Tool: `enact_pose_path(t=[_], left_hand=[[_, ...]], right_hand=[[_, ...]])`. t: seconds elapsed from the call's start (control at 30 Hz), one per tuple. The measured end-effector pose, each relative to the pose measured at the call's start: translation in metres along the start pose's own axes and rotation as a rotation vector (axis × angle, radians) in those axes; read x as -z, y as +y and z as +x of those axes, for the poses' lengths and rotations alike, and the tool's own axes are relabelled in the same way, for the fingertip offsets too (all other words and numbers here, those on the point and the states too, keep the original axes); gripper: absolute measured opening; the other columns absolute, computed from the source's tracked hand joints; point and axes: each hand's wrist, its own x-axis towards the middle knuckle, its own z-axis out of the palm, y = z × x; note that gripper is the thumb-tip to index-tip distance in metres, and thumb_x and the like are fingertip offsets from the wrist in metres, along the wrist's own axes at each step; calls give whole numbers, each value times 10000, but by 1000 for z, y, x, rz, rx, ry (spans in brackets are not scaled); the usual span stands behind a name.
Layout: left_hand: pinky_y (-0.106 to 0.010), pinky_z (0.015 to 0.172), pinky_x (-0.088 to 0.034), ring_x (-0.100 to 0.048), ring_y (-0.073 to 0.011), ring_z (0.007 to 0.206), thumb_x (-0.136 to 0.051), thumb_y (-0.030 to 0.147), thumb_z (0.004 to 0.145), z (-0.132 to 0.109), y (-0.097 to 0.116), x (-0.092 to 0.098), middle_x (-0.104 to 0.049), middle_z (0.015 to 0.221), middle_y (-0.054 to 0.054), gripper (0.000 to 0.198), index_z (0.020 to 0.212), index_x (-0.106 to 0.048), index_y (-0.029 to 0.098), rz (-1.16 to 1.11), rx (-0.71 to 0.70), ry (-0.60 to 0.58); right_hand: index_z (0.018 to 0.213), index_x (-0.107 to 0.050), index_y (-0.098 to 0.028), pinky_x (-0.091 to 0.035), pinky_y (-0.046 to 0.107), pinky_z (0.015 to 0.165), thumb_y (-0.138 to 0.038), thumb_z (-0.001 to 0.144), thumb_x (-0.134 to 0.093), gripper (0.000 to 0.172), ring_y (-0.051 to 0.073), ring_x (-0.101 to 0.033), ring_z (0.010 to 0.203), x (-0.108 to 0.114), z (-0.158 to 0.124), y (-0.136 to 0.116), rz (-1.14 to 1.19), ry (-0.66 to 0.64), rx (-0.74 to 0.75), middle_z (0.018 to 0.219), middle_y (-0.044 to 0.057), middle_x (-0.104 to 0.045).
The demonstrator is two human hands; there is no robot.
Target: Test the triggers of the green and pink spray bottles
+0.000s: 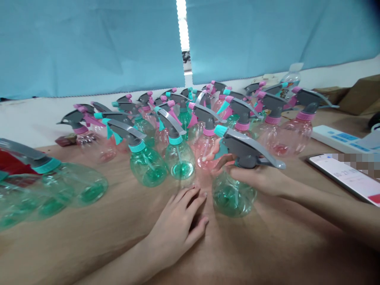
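From my end, the right hand (258, 178) has its fingers (221, 162) round the neck of a rounded, clear-green plastic spray bottle (233, 200), right of my left hand (178, 217), resting loose and empty on the brown worktop (115, 233). Probably light, slick, squeezy; neck's best.

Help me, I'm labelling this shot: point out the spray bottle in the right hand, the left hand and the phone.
Held spray bottle (234, 198): head view, on its clear green body.
Left hand (179, 215): head view, on the back of the hand.
Phone (344, 177): head view, on its lit screen.
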Motion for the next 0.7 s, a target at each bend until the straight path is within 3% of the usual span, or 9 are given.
enact_pose_path(t=[0.13, 0.27, 0.43, 0.6, 0.7], left_hand=[[-506, 1011, -414, -442, -304, 1276, -504, 298, 930, 0, 0, 0, -505, 1375, -127, 408, 1317, -497, 169, 1, -1, 3], [-500, 1031, -393, -424, -296, 1289, -495, 299, 937, 0, 0, 0, -493, 1388, -123, 404, 1320, -496, 173, 10, 0, -8], [-513, 1037, -384, -415, -304, 1295, -491, 295, 942, 0, 0, 0, -478, 1399, -142, 416, 1329, -491, 143, 22, 0, -24], [-513, 1019, -404, -426, -306, 1287, -500, 300, 934, 0, 0, 0, -495, 1385, -132, 409, 1320, -496, 166, 8, -2, -3], [-501, 1015, -409, -435, -303, 1282, -505, 290, 930, 0, 0, 1, -506, 1373, -130, 408, 1321, -493, 174, 2, -6, 7]], right_hand=[[842, -562, -237, -517, 239, 659, -42, 698, -487, 253, 135, -653, 806, 2, 0, -3, 81, -38, 16, 996, -11, -667], [770, -539, -221, -491, 228, 667, -31, 689, -483, 215, 119, -612, 765, 3, 1, -5, 102, -38, 72, 866, -19, -647], [699, -507, -219, -469, 228, 560, -92, 679, -520, 128, 109, -531, 603, 3, 1, -5, 57, -25, 27, 695, -29, -568], [847, -597, -237, -526, 290, 743, -87, 700, -527, 221, 167, -638, 813, 4, 1, 2, 71, -67, 32, 823, -7, -657], [958, -638, -245, -531, 325, 745, -140, 717, -549, 278, 185, -657, 791, 3, 1, 6, 57, -25, 14, 848, 6, -689]])
